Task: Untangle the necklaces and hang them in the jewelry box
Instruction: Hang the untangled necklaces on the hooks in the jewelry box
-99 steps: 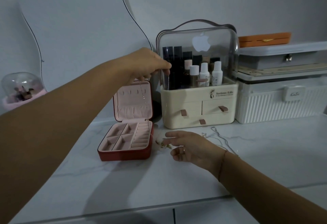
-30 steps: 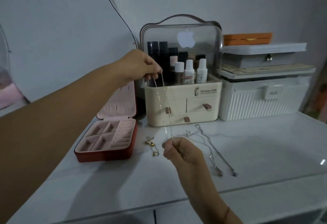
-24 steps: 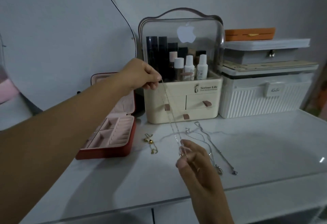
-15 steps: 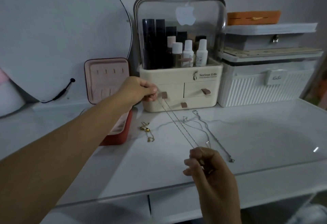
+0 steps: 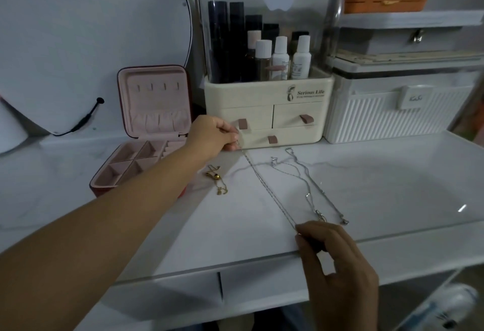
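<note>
A thin silver necklace (image 5: 267, 190) is stretched out low over the white table between my two hands. My left hand (image 5: 213, 134) pinches its far end near the cream organiser's drawers. My right hand (image 5: 332, 254) pinches its near end at the table's front edge. Other silver necklaces (image 5: 301, 176) lie looped together on the table just right of the stretched chain. A gold necklace (image 5: 217, 179) lies left of it. The red jewelry box (image 5: 146, 131) with pink lining stands open at the left, its lid upright with small hooks.
A cream cosmetics organiser (image 5: 264, 110) with a clear dome and bottles stands behind the necklaces. White ribbed storage boxes (image 5: 398, 105) and an orange case (image 5: 385, 1) are stacked at the right. A round mirror (image 5: 86, 29) with a black cable leans at the left wall.
Both hands have lowered the silver necklace from hanging upright in the air to a stretched line close to the table. My right hand drew back to the front edge, and the view tilted down.
</note>
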A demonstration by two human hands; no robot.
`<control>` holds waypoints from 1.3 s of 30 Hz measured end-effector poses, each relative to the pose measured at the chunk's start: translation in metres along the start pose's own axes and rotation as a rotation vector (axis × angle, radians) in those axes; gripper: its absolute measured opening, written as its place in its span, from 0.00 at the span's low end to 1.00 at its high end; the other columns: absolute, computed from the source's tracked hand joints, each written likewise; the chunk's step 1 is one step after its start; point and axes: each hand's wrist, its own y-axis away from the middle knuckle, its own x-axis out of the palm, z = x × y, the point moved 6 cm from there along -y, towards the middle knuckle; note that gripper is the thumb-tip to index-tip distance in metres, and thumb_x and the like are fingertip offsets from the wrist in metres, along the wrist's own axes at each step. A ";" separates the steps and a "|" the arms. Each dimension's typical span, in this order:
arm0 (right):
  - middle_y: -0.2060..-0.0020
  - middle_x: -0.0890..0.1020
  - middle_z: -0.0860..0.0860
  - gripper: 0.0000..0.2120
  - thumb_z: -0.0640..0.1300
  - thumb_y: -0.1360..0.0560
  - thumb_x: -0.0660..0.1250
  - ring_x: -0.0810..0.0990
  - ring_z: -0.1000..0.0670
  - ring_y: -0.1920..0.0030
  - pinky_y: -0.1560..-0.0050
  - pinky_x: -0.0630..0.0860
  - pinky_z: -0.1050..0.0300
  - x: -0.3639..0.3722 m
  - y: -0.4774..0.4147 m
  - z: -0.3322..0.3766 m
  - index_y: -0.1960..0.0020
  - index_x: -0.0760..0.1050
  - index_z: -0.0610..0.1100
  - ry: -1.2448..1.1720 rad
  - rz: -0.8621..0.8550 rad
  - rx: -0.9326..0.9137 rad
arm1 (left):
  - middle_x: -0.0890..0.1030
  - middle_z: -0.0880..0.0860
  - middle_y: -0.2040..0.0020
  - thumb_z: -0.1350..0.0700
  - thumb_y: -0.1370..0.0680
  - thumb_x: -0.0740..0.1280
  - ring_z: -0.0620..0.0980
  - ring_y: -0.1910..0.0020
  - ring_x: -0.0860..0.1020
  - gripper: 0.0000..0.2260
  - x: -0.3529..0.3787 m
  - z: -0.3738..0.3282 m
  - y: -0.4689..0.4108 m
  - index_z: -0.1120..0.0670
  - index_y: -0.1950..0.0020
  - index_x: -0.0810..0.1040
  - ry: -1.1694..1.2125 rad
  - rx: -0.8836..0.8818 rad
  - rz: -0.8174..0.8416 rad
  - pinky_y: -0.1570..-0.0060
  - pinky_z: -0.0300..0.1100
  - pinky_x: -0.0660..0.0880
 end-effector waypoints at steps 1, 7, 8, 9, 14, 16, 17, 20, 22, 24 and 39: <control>0.60 0.80 0.57 0.04 0.38 0.30 0.69 0.77 0.62 0.58 0.54 0.70 0.77 0.001 0.001 -0.001 0.58 0.81 0.44 0.008 0.012 -0.007 | 0.82 0.56 0.63 0.67 0.27 0.70 0.46 0.69 0.81 0.02 0.002 0.000 0.000 0.61 0.56 0.80 0.010 0.014 -0.025 0.58 0.38 0.81; 0.57 0.81 0.52 0.07 0.40 0.27 0.66 0.78 0.56 0.57 0.56 0.75 0.66 0.010 0.003 -0.009 0.56 0.83 0.43 0.068 0.034 -0.048 | 0.82 0.51 0.59 0.65 0.25 0.69 0.45 0.62 0.81 0.04 0.020 0.011 0.007 0.57 0.56 0.82 -0.101 0.138 -0.087 0.55 0.33 0.77; 0.57 0.81 0.51 0.09 0.41 0.26 0.64 0.78 0.55 0.56 0.56 0.75 0.65 0.012 0.003 -0.009 0.55 0.83 0.43 0.079 0.041 -0.059 | 0.82 0.50 0.59 0.65 0.25 0.69 0.45 0.62 0.81 0.05 0.023 0.013 0.009 0.56 0.56 0.82 -0.136 0.156 -0.087 0.54 0.34 0.77; 0.57 0.82 0.51 0.11 0.42 0.26 0.62 0.77 0.55 0.56 0.55 0.74 0.64 0.015 0.003 -0.009 0.55 0.83 0.42 0.093 0.050 -0.067 | 0.82 0.49 0.59 0.64 0.25 0.69 0.46 0.60 0.81 0.05 0.025 0.014 0.010 0.55 0.55 0.83 -0.184 0.178 -0.092 0.53 0.36 0.77; 0.57 0.82 0.51 0.13 0.42 0.27 0.58 0.72 0.56 0.55 0.56 0.72 0.62 0.024 0.001 -0.011 0.56 0.83 0.42 0.165 0.087 -0.081 | 0.82 0.48 0.54 0.65 0.25 0.68 0.44 0.55 0.77 0.07 0.029 0.008 0.013 0.56 0.52 0.83 -0.452 0.323 -0.122 0.52 0.34 0.71; 0.57 0.83 0.50 0.14 0.41 0.27 0.57 0.72 0.55 0.54 0.55 0.72 0.61 0.026 0.000 -0.011 0.56 0.83 0.42 0.179 0.088 -0.082 | 0.82 0.51 0.53 0.68 0.26 0.66 0.48 0.53 0.77 0.08 0.034 0.004 0.014 0.58 0.54 0.83 -0.602 0.431 -0.117 0.52 0.40 0.73; 0.57 0.83 0.50 0.15 0.40 0.28 0.57 0.72 0.55 0.55 0.55 0.71 0.61 0.026 0.000 -0.011 0.56 0.83 0.41 0.187 0.084 -0.084 | 0.82 0.53 0.53 0.68 0.27 0.65 0.51 0.53 0.77 0.08 0.038 0.002 0.014 0.59 0.55 0.82 -0.705 0.478 -0.111 0.54 0.43 0.73; 0.57 0.83 0.49 0.15 0.40 0.28 0.57 0.71 0.54 0.54 0.54 0.71 0.62 0.026 0.000 -0.010 0.56 0.83 0.41 0.204 0.074 -0.091 | 0.79 0.54 0.52 0.66 0.25 0.66 0.54 0.51 0.76 0.05 0.042 -0.001 0.012 0.59 0.52 0.80 -0.933 0.546 -0.134 0.58 0.44 0.72; 0.57 0.83 0.48 0.15 0.40 0.28 0.56 0.71 0.53 0.54 0.53 0.70 0.63 0.026 0.000 -0.010 0.56 0.83 0.41 0.217 0.070 -0.091 | 0.79 0.54 0.52 0.63 0.25 0.67 0.54 0.51 0.76 0.03 0.038 -0.004 0.010 0.59 0.52 0.79 -0.974 0.555 -0.151 0.58 0.46 0.73; 0.56 0.83 0.47 0.16 0.40 0.28 0.56 0.71 0.52 0.53 0.52 0.69 0.63 0.026 0.001 -0.010 0.56 0.83 0.40 0.232 0.063 -0.100 | 0.79 0.53 0.54 0.60 0.24 0.67 0.51 0.54 0.76 0.03 0.029 -0.005 0.010 0.57 0.54 0.79 -0.899 0.522 -0.148 0.59 0.44 0.72; 0.51 0.79 0.53 0.08 0.38 0.28 0.70 0.73 0.53 0.48 0.53 0.72 0.63 0.028 -0.023 0.014 0.49 0.81 0.45 0.139 0.186 0.009 | 0.82 0.43 0.55 0.49 0.32 0.76 0.40 0.54 0.77 0.11 -0.038 0.003 0.045 0.47 0.51 0.82 -0.658 0.206 0.372 0.55 0.34 0.71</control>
